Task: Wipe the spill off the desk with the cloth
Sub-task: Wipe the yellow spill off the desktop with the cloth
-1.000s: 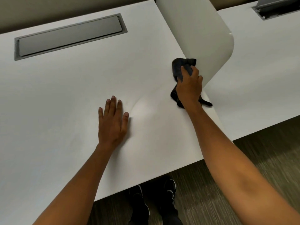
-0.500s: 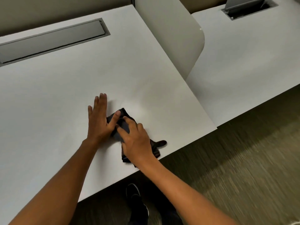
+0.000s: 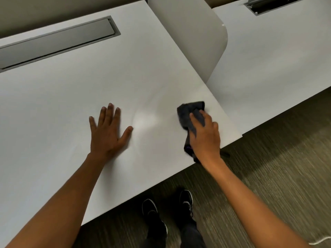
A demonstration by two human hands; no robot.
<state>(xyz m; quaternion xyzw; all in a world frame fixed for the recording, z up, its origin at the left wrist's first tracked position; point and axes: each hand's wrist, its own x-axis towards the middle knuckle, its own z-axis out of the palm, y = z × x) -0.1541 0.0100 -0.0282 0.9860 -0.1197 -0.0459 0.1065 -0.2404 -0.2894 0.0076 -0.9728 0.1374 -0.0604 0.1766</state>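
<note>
A long grey hatch (image 3: pixel 55 44) with a thin metal frame sits flush in the far left of the desk (image 3: pixel 53 104), a smooth, matte white slab with straight edges and a sharp near-right corner. The left hand (image 3: pixel 107 135) lies flat on the desk, palm down, fingers (image 3: pixel 109 113) straight and spread apart with the thumb angled out to the right, holding nothing. Just right of the thumb the surface shows a soft pale sheen (image 3: pixel 145 120); whether it is wet or only glare cannot be told.

Further right, near the desk's right edge, the cloth (image 3: pixel 189 113) is a dark grey, soft, crumpled piece of fabric. Its front part lies bunched on the desk, while its tail runs back under the palm and hangs just past the near edge. The right hand (image 3: pixel 204 135) presses down on it, fingers curled and closed over the fabric.

Behind the cloth, a smooth off-white divider (image 3: pixel 193 38) with a rounded corner stands upright between this desk and a second white desk (image 3: pixel 277 56) to the right, which has its own grey hatch (image 3: pixel 266 6) at the far edge. Below lies striped grey-brown carpet (image 3: pixel 268 176), blurred, with two black shoes (image 3: pixel 186 199) under the near edge.
</note>
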